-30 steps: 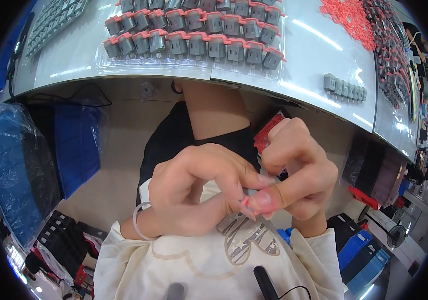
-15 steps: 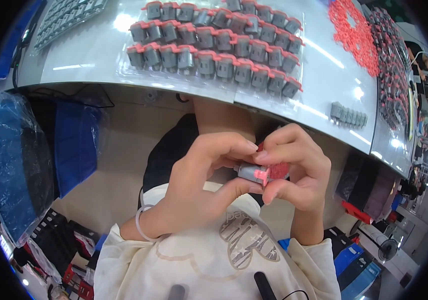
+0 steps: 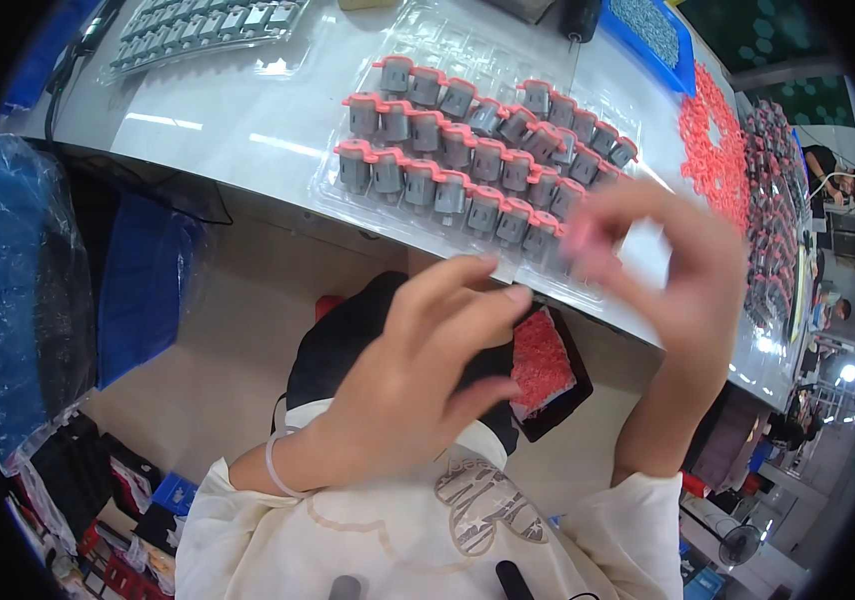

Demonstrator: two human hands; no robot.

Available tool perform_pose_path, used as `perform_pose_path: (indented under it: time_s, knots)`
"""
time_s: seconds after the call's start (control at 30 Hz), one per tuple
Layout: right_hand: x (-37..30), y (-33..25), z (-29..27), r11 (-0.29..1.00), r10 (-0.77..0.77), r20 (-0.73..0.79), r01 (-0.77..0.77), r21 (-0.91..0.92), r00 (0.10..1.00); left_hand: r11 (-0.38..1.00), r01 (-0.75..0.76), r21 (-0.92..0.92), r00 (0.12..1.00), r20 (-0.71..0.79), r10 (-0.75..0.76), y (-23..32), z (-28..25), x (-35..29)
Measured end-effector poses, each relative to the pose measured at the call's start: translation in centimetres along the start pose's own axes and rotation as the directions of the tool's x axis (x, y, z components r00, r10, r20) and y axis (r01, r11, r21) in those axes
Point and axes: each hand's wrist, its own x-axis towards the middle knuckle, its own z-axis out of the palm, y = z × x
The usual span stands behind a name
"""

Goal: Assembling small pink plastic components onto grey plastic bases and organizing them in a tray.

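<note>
My left hand (image 3: 403, 375) is in front of my body with its fingers apart and nothing between them. My right hand (image 3: 683, 255) reaches over the right end of a clear plastic tray (image 3: 324, 188). It is blurred, with thumb and forefinger drawn together in a pinch; what sits between them cannot be made out. Rows of small grey motors (image 3: 422, 182), each topped with a pink plastic piece, stand in the tray. My right fingertips are beside the right end of the nearest row and hide part of it.
Loose pink pieces (image 3: 710, 135) lie heaped at the right of the table, near a blue bin (image 3: 683, 62) of small grey parts. Another tray of grey parts (image 3: 210, 28) is at the far left. Below the table edge is a dark box of red pieces (image 3: 543, 365).
My hands were together around a motor with a pink piece; now they are apart. The right has moved up to the tray, the left has opened, and the view has shifted.
</note>
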Motion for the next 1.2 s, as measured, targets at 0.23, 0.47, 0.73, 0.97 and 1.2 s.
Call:
perform_pose_path:
  time_s: [0.23,0.47,0.73,0.97,1.2]
  knots:
    - [10.2,7.0,0.0,0.982,-0.064,-0.065,0.051,-0.184,0.996,0.999,0.050,0.004,0.996,-0.073,-0.049,-0.9,-1.7,-0.3]
    - [10.0,7.9,1.7,0.942,0.081,0.027,-0.068,-0.327,0.996,0.982,0.155,-0.103,0.988,0.001,-0.156,-0.5,-1.7,-0.7]
    - [4.9,7.2,-1.0,0.837,-0.202,-0.066,0.137,-0.530,0.977,0.999,0.013,0.032,0.994,0.109,-0.017,0.0,-0.6,-0.2]
    - [-9.0,6.8,-9.0,0.855,0.276,-0.182,-0.328,-0.401,0.944,0.996,0.076,0.046,0.972,0.217,-0.084,0.3,2.1,-0.8]
    - [-16.7,8.2,-7.7,0.830,0.347,-0.326,-0.449,-0.330,0.880,0.996,0.010,-0.084,0.909,0.417,0.026,1.4,11.2,4.8]
